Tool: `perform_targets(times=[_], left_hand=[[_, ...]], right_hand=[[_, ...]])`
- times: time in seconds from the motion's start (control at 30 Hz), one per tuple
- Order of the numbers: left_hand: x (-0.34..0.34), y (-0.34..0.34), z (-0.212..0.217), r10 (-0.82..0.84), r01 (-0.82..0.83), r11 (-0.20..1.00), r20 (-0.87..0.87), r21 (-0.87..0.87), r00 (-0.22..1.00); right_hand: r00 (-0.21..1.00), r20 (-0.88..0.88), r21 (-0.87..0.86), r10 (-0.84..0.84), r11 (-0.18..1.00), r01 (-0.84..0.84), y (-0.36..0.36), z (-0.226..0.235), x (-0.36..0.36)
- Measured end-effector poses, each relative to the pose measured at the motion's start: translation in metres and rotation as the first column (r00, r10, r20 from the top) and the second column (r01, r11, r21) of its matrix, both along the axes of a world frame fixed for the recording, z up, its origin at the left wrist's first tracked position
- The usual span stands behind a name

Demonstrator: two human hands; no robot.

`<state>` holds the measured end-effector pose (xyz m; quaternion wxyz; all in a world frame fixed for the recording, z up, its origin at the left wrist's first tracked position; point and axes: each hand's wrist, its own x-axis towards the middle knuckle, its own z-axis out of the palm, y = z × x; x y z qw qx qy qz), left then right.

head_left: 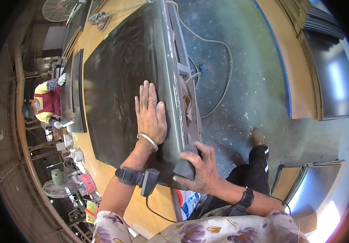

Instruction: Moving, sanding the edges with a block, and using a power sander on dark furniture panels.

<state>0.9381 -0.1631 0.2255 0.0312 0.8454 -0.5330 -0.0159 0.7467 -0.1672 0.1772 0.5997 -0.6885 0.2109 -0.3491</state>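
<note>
A large dark panel (pixel 118 77) with pale smears of dust lies on the wooden workbench. Flat on its surface rests my left hand (pixel 152 115), fingers stretched out toward the far side, a light bangle at the wrist. My right hand (pixel 205 168) is wrapped round a dark grey block (pixel 186 163), which looks like a sanding block. The block sits against the panel's right edge, near the close corner. Its underside is hidden.
Across the bench a person (pixel 49 99) in gloves works at another dark panel (pixel 77 93). A power tool (pixel 100 19) lies at the bench's far end. A pale cable (pixel 228 77) loops over the floor on the right. Stacked panels (pixel 324 73) stand at far right.
</note>
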Motion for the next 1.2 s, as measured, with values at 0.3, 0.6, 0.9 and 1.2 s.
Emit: perform_targets(times=[0.3,0.6,0.9,1.2], left_hand=[[0.002,-0.008,-0.02,0.287,-0.305,0.924,-0.106,-0.232,0.952],[0.0,-0.01,-0.025,0.349,-0.351,0.918,-0.044,-0.185,0.936],[0.009,0.001,-0.019,0.35,-0.353,0.911,-0.054,-0.212,0.935],[-0.011,-0.018,-0.023,0.313,-0.385,0.851,-0.244,-0.357,0.918]], right_hand=[[0.974,-0.162,-0.152,-0.158,0.979,0.133,-0.136,0.006,0.111],[0.983,-0.028,-0.152,-0.183,0.973,0.176,-0.129,0.01,0.099],[0.998,0.0,-0.092,0.066,0.994,-0.066,-0.027,0.013,0.024],[0.932,-0.115,-0.173,-0.342,0.931,0.321,-0.197,0.007,0.151]])
